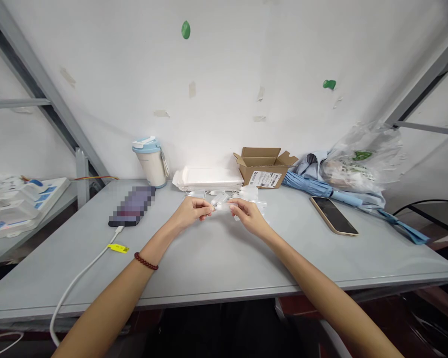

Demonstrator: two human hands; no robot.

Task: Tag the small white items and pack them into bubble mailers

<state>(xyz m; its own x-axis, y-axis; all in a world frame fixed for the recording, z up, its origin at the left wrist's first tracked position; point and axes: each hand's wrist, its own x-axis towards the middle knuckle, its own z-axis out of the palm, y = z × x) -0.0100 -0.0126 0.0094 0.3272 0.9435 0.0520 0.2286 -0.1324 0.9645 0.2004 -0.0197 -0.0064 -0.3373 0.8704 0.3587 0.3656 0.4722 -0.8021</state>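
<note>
Between my two hands is a small clear plastic piece point(221, 206), pinched at both ends; it is too small and pale to name more exactly. My left hand point(196, 209) closes thumb and fingers on its left end. On the right end my right hand point(246, 211) has a similar pinch. Just behind and beside the hands lie several small clear and white plastic pieces point(251, 192) in a loose group, partly hidden by my fingers. A stack of flat white packages point(211, 178) lies behind them.
At the back stand an open cardboard box point(263, 166) and a cup with a blue lid point(149, 161). One phone point(132, 206) with a white cable point(82, 273) lies left, another phone point(334, 215) right. A folded blue umbrella point(321, 188) and a plastic bag point(362, 159) are back right.
</note>
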